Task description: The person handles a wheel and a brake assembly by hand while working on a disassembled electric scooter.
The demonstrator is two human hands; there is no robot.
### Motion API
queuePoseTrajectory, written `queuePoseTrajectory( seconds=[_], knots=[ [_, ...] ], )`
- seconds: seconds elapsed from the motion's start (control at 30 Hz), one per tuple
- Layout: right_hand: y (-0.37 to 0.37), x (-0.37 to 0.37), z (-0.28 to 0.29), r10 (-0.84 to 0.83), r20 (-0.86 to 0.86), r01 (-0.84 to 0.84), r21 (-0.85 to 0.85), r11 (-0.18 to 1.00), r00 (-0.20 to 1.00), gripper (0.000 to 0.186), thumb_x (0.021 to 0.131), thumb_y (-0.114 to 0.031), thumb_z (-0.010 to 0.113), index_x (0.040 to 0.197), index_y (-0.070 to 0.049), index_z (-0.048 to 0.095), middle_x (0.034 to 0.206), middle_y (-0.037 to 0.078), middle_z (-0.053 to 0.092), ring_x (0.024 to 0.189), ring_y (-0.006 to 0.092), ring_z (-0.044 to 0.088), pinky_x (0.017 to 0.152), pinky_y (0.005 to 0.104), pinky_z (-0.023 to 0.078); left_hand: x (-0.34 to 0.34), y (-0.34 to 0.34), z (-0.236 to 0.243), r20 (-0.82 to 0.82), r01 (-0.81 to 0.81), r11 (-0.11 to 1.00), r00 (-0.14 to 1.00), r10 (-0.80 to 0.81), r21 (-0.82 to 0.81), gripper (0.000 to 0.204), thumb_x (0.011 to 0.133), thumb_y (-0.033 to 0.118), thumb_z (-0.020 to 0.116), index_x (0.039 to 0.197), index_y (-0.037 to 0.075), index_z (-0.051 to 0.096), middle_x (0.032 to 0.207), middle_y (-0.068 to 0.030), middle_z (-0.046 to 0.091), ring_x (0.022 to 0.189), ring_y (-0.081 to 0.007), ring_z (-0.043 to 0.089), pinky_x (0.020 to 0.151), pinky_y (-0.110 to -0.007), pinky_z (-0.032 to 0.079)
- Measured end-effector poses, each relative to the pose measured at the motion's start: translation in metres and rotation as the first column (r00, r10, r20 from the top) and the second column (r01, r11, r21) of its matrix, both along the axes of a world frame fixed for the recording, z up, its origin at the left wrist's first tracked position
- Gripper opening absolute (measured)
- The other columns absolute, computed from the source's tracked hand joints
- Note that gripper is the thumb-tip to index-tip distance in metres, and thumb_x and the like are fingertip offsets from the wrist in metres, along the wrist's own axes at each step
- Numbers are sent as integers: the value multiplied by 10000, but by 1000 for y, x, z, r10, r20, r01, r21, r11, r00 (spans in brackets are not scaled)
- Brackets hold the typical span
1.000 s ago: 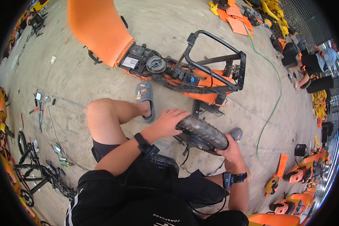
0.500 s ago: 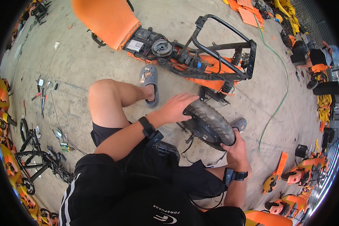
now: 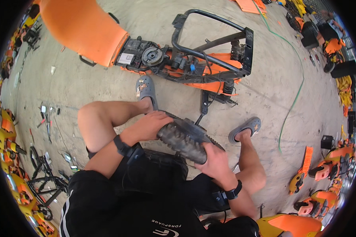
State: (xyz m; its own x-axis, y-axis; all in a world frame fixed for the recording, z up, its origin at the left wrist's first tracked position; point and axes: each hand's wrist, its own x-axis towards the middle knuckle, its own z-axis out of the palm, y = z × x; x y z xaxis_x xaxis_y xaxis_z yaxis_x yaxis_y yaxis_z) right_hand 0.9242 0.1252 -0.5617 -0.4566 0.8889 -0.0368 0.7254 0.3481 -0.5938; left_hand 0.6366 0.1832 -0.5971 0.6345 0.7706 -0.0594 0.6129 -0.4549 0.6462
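A black wheel with a knobby tyre [image 3: 182, 143] is held up between my legs, its worn tread toward me and its hub side facing away. My left hand [image 3: 153, 123] is closed around the tyre's left end. At the opposite end, my right hand [image 3: 214, 161] grips the tyre with the thumb near the upper rim. Beyond the wheel lies a partly stripped orange scooter [image 3: 178, 65] with a black tube frame [image 3: 225, 23] at its right end. A dark bracket [image 3: 204, 106] sticks out from the scooter toward the wheel.
Grey clogs [image 3: 145, 87] are on my feet, either side of the wheel. Tools [image 3: 47, 122] lie on the concrete at left, near a black frame [image 3: 47, 183]. A green hose [image 3: 294, 104] curves across the right. Orange and yellow scooters [image 3: 328, 162] line the edges.
Both hands have brought the wheel left and nearer to my body. It has been turned so the tread now faces me. The view has shifted, and my right leg shows more.
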Motion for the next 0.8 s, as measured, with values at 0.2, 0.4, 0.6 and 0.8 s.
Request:
queuePoseTrajectory(
  seconds=[0.2, 0.4, 0.6, 0.8],
  knots=[
    [-2, -3, -1, 87, -20, -87, -18, 996, 996, 632, 513, -196, 808, 1059, -36, 532, 898, 130, 627, 753, 305, 637, 656, 371, 526, -8, -6, -3, -53, 15, 999, 999, -13, 44, 511, 599, 52, 731, 1078, 57, 553, 1100, -124, 580, 1114, -336, 518, 972, -399, 422],
    [27, 9, 7, 48, -65, -52, -58, 997, 997, 627, 513, -173, 797, 1073, -44, 547, 875, 133, 630, 754, 316, 638, 624, 395, 521, 8, 14, 18, -95, -53, 998, 994, 50, -33, 507, 538, 9, 705, 1019, 63, 554, 974, -93, 576, 955, -313, 562, 797, -378, 492],
    [64, -10, 22, 115, -105, -122, -61, 991, 988, 604, 530, -201, 776, 1079, -49, 576, 888, 147, 635, 768, 357, 614, 655, 416, 504, -13, 13, 36, -116, -199, 980, 974, 194, -29, 536, 541, 28, 749, 1042, 55, 563, 1003, -134, 620, 959, -352, 590, 778, -407, 506],
    [94, -33, -3, 271, -12, -270, -144, 952, 962, 616, 565, -213, 748, 1132, -58, 561, 969, 151, 634, 861, 363, 603, 699, 411, 497, -34, 8, 20, -170, -376, 924, 917, 360, -75, 603, 516, -8, 756, 1080, 45, 549, 1039, -175, 610, 985, -380, 579, 831, -399, 491]
  ],
)
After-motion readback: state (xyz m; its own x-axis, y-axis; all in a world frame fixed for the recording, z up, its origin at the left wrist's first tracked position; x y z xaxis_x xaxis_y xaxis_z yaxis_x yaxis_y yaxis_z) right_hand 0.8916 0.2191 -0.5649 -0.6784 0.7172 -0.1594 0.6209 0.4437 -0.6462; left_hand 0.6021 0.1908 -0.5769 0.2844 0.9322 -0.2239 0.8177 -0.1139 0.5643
